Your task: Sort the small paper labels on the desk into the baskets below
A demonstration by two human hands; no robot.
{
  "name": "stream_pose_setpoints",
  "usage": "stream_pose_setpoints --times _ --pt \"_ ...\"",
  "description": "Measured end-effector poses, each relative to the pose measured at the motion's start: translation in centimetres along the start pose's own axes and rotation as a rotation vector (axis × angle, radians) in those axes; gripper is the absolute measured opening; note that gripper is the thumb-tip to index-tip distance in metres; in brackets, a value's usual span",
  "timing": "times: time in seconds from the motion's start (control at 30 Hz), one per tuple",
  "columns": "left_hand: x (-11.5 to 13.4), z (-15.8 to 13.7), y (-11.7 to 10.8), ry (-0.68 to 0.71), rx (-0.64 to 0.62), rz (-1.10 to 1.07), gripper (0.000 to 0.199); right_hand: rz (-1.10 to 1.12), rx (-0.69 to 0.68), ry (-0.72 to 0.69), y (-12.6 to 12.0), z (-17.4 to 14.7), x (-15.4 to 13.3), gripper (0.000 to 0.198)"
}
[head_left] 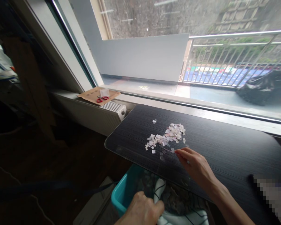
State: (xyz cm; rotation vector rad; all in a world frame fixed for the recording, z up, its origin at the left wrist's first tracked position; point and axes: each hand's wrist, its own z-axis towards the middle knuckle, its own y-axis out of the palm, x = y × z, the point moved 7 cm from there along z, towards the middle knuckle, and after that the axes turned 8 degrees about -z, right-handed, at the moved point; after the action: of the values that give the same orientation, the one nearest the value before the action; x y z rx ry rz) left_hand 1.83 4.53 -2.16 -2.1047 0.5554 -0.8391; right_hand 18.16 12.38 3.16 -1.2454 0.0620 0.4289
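My right hand (198, 164) reaches over the dark tabletop (224, 147), thumb and fingers pinched together at a small pale square of paper (172, 150). Just beyond the fingertips lies a loose heap of similar cut paper pieces (174, 132), with a few scattered around it. Lower down, my left hand (144, 207) is closed around a pale cloth with dark stripes (159, 189). That cloth hangs partly over a turquoise bin (118, 193) below the table's front edge. Inside the bin are bits that look like scraps, dim and hard to make out.
Red-handled scissors (102, 98) and a small whitish piece rest on a brown paper envelope (90, 94) on the window sill. A white radiator (114, 110) stands left of the table. A blurred, pixelated object (271, 193) lies at the table's right. Large windows run behind.
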Motion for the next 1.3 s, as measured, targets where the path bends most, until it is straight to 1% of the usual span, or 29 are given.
stream_pose_setpoints --times 0.13,0.2,0.37,0.5,0.6,0.7,0.83,0.9,0.97,1.17,1.3 --pt "-0.1 0.0 0.2 -0.012 0.004 -0.009 0.015 0.06 0.016 0.006 0.2 0.4 -0.4 0.029" --pt "-0.2 0.0 0.4 -0.007 0.004 -0.006 0.015 0.071 -0.007 0.004 0.4 0.4 -0.7 0.029" --pt "-0.2 0.0 0.4 -0.001 -0.006 -0.035 0.016 0.042 -0.06 0.043 -0.1 -1.2 -0.5 0.027" --pt "-0.1 -0.1 0.1 -0.023 -0.026 -0.011 0.02 0.117 -0.064 0.045 -0.1 -2.2 -0.9 0.028" --pt "0.2 -0.2 -0.1 -0.018 -0.003 0.004 0.019 0.185 -0.091 0.03 0.4 -2.4 -1.8 0.028" --pt "0.5 -0.1 -0.1 -0.006 -0.001 0.007 0.02 0.226 -0.12 0.055 0.7 -2.6 -2.1 0.026" --pt "0.8 0.0 0.0 0.006 -0.01 0.011 0.02 0.214 -0.11 0.115 0.6 -2.8 -1.9 0.024" --pt "0.9 0.0 -0.2 0.017 0.014 0.012 0.018 0.215 -0.125 0.112 0.9 -2.7 -2.1 0.023" --pt "1.0 0.0 -0.1 0.025 0.011 0.005 0.018 0.218 -0.135 0.095 1.2 -2.5 -2.5 0.023" --pt "1.2 -0.2 -0.7 -0.001 -0.025 0.008 0.018 0.188 -0.08 0.122 0.8 -2.5 -2.2 0.023" --pt "1.4 -0.3 -1.0 -0.006 -0.012 0.006 0.018 0.215 -0.132 0.11 0.9 -3.3 -2.4 0.023"
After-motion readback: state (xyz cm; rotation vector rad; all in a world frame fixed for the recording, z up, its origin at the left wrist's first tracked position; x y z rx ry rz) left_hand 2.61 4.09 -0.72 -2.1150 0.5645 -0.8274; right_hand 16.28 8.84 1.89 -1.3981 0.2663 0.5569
